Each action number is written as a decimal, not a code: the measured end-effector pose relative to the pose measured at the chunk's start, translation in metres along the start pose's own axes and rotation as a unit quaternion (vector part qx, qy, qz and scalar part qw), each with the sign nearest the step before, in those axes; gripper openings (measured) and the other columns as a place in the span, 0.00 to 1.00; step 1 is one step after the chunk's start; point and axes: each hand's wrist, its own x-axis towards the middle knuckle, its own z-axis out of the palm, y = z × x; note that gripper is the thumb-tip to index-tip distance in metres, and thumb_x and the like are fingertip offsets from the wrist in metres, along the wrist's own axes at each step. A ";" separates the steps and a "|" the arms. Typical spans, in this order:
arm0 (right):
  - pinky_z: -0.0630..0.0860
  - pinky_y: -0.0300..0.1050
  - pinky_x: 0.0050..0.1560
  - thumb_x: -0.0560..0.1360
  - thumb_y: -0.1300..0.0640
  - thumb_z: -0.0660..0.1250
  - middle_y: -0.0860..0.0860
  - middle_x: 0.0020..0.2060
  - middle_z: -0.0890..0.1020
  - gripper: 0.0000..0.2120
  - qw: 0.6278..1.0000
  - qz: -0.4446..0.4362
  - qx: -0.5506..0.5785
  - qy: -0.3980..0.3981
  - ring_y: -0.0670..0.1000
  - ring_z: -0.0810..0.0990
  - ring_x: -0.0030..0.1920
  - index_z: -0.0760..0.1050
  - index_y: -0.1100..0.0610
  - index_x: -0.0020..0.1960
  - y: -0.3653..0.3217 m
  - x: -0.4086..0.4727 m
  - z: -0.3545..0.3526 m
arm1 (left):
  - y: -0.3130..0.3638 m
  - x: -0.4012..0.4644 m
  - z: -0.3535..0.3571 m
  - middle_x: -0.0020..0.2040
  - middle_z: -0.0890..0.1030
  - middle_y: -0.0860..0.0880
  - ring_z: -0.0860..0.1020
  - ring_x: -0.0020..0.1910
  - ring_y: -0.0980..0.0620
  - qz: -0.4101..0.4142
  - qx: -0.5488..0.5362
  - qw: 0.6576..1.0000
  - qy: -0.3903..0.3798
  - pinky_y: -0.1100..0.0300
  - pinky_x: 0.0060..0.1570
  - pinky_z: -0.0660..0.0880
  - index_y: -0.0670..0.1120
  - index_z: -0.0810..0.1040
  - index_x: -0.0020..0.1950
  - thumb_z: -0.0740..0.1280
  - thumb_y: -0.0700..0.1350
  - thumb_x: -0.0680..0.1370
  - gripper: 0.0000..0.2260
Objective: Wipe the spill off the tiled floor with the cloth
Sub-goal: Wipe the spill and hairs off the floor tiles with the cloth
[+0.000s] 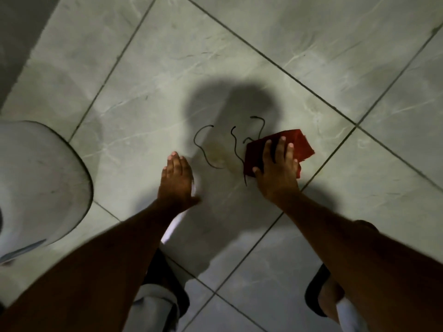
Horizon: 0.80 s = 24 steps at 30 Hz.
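A red cloth (300, 146) lies folded on the grey tiled floor (239, 56), with several loose dark threads trailing from its left edge. My right hand (278, 168) presses flat on top of the cloth, fingers spread. A faint yellowish spill (219, 154) stains the tile just left of the cloth, between my two hands. Flat on the bare tile left of the spill rests my left hand (177, 180), palm down, fingers together, holding nothing.
A white rounded object (36, 183) stands on the floor at the left. My knees and feet in dark sandals (316, 288) show at the bottom. Dark grout lines cross the tiles diagonally. My shadow falls over the spill area.
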 end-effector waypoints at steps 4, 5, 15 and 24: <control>0.50 0.68 0.73 0.79 0.44 0.59 0.63 0.77 0.37 0.40 1.000 -0.019 0.000 -0.021 0.68 0.38 0.76 0.38 0.57 0.78 -0.004 0.002 0.016 | 0.001 0.006 0.008 0.76 0.35 0.33 0.36 0.75 0.33 -0.009 -0.024 1.000 -0.011 0.45 0.76 0.45 0.35 0.35 0.75 0.78 0.55 0.63 0.61; 0.50 0.68 0.72 0.79 0.44 0.58 0.62 0.77 0.37 0.39 0.999 -0.040 -0.005 -0.032 0.68 0.38 0.76 0.38 0.56 0.78 -0.006 -0.003 0.018 | 0.001 0.005 0.008 0.76 0.34 0.33 0.36 0.75 0.34 -0.013 -0.029 0.999 -0.012 0.46 0.76 0.46 0.36 0.34 0.75 0.78 0.55 0.63 0.62; 0.45 0.67 0.73 0.77 0.40 0.60 0.62 0.74 0.29 0.45 0.992 -0.072 -0.020 -0.107 0.67 0.32 0.75 0.32 0.53 0.77 -0.008 -0.022 0.043 | -0.002 0.006 0.007 0.76 0.33 0.35 0.35 0.75 0.36 -0.015 -0.013 1.000 -0.015 0.46 0.76 0.48 0.37 0.32 0.74 0.77 0.57 0.64 0.62; 0.51 0.71 0.71 0.79 0.43 0.56 0.65 0.78 0.43 0.35 0.998 0.001 0.033 0.049 0.70 0.42 0.76 0.45 0.53 0.79 -0.047 0.070 -0.005 | -0.014 0.010 0.019 0.76 0.33 0.35 0.35 0.75 0.35 0.019 -0.024 0.999 0.009 0.44 0.76 0.48 0.37 0.33 0.75 0.77 0.57 0.65 0.61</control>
